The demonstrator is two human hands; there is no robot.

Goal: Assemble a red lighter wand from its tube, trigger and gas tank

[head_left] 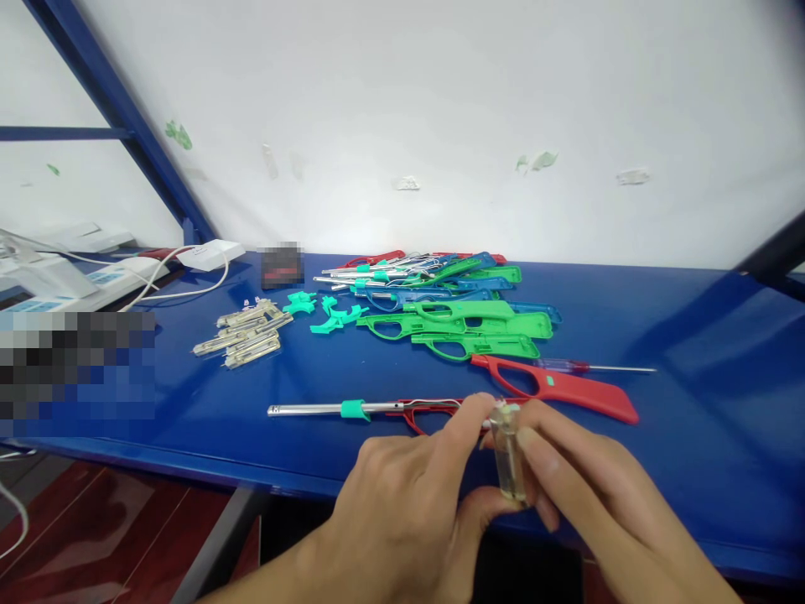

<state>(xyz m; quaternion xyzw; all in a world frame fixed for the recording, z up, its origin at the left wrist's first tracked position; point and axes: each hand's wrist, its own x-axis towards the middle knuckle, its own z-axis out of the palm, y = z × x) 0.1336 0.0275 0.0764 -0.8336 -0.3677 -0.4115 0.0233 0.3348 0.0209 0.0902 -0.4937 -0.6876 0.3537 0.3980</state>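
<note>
Upright over the table's front edge is a clear plastic lighter fuel tank [506, 470], held between both hands. My left hand [418, 486] is closed on its left side, with the index finger at the top and the thumb near the base. Against its right side, my right hand [575, 466] pinches it with bent fingers. Just behind the hands lies a red lighter casing half [418, 415], partly hidden by them. A silver metal tube [308, 409] with a teal clip [355, 409] and thin wires extends leftward from that casing.
Behind lie a red casing half [579, 391], a screwdriver [620, 369], green casings [484, 345] and a pile of tubes and blue casings. Several clear tanks [251, 342] and teal pieces [333, 320] lie on the left. A white power strip [210, 254] with cable stands farther back.
</note>
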